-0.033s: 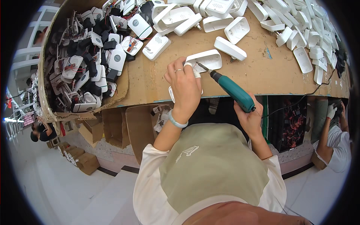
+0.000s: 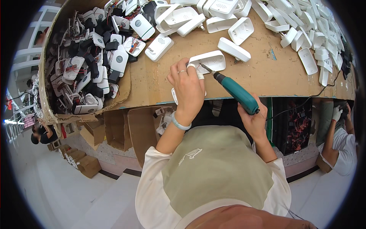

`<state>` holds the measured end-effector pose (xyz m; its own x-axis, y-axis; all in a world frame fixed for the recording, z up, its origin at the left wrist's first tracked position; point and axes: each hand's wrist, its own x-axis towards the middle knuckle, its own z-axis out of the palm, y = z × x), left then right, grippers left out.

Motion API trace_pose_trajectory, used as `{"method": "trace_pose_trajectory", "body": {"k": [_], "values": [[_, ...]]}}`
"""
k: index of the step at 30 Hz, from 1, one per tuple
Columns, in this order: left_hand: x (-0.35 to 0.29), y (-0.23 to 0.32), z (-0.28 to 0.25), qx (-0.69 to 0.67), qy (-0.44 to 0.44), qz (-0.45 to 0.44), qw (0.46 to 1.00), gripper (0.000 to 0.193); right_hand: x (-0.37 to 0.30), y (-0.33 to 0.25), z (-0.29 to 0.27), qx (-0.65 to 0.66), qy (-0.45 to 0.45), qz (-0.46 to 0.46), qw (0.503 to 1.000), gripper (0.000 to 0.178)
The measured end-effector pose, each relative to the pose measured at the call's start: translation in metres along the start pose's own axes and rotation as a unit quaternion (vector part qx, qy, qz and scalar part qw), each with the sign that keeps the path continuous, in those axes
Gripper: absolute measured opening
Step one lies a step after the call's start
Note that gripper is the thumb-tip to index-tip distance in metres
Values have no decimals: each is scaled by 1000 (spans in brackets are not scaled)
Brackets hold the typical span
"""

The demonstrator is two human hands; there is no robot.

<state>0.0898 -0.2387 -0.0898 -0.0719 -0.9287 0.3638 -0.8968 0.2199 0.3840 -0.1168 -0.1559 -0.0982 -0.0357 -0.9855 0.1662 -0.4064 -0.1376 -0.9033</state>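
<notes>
My right hand (image 2: pixel 253 120) grips a green electric screwdriver (image 2: pixel 239 93), its cord running off to the right. The bit points up and left into an open white plastic housing (image 2: pixel 213 61) with a grid of small holes in its floor. My left hand (image 2: pixel 187 87) has its fingers closed on the left end of that housing, with white wraps on some fingertips and a ring on one finger. Below this hand, mostly hidden, lies another white piece (image 2: pixel 174 96) near the table's front edge. Just behind the housing rests a white shell (image 2: pixel 234 49) turned face down.
A cardboard box (image 2: pixel 47 87) at left holds many white covers with red wires and black blocks. White housings (image 2: pixel 305 26) are heaped at the far right of the cardboard-covered table (image 2: pixel 267 76). A black cord (image 2: pixel 301 104) trails rightward. A co-worker (image 2: pixel 339 141) sits at right.
</notes>
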Motion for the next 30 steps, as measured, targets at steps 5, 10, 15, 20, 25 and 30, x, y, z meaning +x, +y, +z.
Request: {"method": "trace_pose_trajectory", "body": {"k": [5, 10, 15, 20, 25, 30], "values": [[0, 0, 1, 5, 3, 0, 1000, 31, 0, -1, 0, -8, 2, -12, 1000, 34], [1, 1, 1, 8, 4, 1, 1000, 32, -3, 1, -2, -21, -2, 8, 1000, 36], [1, 1, 0, 8, 1, 5, 1000, 33, -2, -3, -2, -15, -5, -7, 1000, 36], [1, 2, -1, 8, 0, 1, 1000, 32, -7, -2, -3, 7, 41, -10, 999, 29], [1, 1, 1, 13, 2, 5, 1000, 30, -16, -11, -12, 34, 58, 47, 997, 21], [-2, 1, 0, 46, 6, -1, 999, 23, -22, -8, -14, 63, 79, 58, 993, 17]]}}
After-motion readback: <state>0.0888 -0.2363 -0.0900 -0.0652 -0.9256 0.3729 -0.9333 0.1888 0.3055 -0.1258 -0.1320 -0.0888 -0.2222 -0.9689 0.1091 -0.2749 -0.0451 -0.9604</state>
